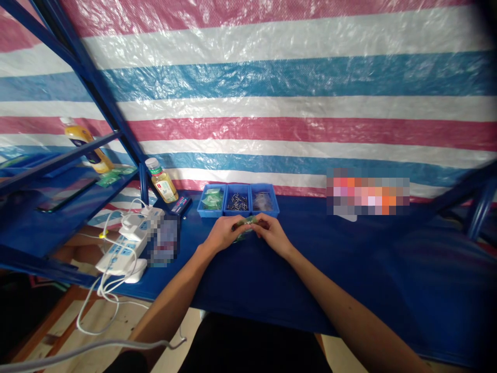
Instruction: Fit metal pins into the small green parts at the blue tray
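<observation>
From the head camera, I am working over a blue-painted table (252, 285), and my landmark is the middle blue plastic bin (237, 213), which is holding thin dark metal pieces (237, 201). A small piece of green see-through plastic film (247, 220) is sitting between my fingers, just on the near side of that bin. My left hand (225, 232) is pinching its left part and my right hand (274, 234) its right; my fingers are covering most of it, so I cannot tell whether anything is lying inside.

For good handling, I judge that I should be using a light, even fingertip pinch, with both thumbs level, since such thin film could be creasing or slipping under an uneven pull.

Both forearms are slanting inward from the near edge toward the landmark bin, the wrists are bending slightly, and the thumbs are nearly meeting on the film, fingers curling behind. A blue plastic bin of green packets (212, 213) is standing against the landmark's left side, and a blue plastic bin of clear pieces (275, 210) against its right.
</observation>
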`<act>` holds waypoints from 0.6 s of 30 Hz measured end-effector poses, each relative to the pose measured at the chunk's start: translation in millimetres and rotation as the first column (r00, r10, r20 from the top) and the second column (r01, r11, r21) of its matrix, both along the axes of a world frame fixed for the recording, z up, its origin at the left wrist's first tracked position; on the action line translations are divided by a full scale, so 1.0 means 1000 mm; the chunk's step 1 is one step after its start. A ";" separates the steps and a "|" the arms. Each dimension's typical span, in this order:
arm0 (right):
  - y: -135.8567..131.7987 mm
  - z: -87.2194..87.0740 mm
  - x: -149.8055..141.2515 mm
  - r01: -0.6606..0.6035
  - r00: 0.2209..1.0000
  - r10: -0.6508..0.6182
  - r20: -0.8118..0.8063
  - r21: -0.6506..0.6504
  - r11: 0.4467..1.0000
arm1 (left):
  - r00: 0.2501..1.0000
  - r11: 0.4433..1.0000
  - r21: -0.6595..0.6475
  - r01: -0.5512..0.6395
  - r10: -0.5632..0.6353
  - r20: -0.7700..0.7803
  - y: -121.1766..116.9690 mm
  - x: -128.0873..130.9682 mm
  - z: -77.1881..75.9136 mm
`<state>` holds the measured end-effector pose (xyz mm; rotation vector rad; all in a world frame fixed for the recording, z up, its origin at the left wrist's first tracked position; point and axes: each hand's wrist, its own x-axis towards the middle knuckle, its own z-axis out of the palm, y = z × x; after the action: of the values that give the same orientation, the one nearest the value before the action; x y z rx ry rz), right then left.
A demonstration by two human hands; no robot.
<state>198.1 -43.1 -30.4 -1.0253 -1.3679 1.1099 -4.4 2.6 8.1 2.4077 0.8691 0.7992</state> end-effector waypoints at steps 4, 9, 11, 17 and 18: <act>-0.002 0.006 -0.001 -0.030 1.000 0.030 0.001 -0.006 1.000 | 1.000 1.000 -0.001 0.006 -0.006 -0.022 0.003 -0.002 -0.002; -0.003 0.010 -0.001 -0.045 0.999 0.045 0.007 -0.003 0.999 | 0.998 0.999 0.033 0.038 -0.037 -0.042 0.003 -0.002 -0.002; -0.003 0.011 -0.001 -0.026 1.000 0.026 0.001 -0.009 1.000 | 0.997 0.998 0.042 0.044 -0.041 -0.060 0.001 -0.002 -0.001; -0.005 0.012 0.000 -0.007 1.000 0.007 -0.020 -0.004 1.000 | 0.996 0.996 0.061 0.062 -0.058 -0.071 -0.003 -0.001 0.003; -0.005 0.011 0.000 -0.013 1.000 0.013 -0.022 -0.005 1.000 | 0.996 0.996 0.060 0.063 -0.059 -0.066 -0.004 -0.001 0.004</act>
<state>198.3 -48.2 -19.0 -1.0068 -1.3571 1.1320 -5.2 -1.0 11.7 2.5141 0.8018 0.7404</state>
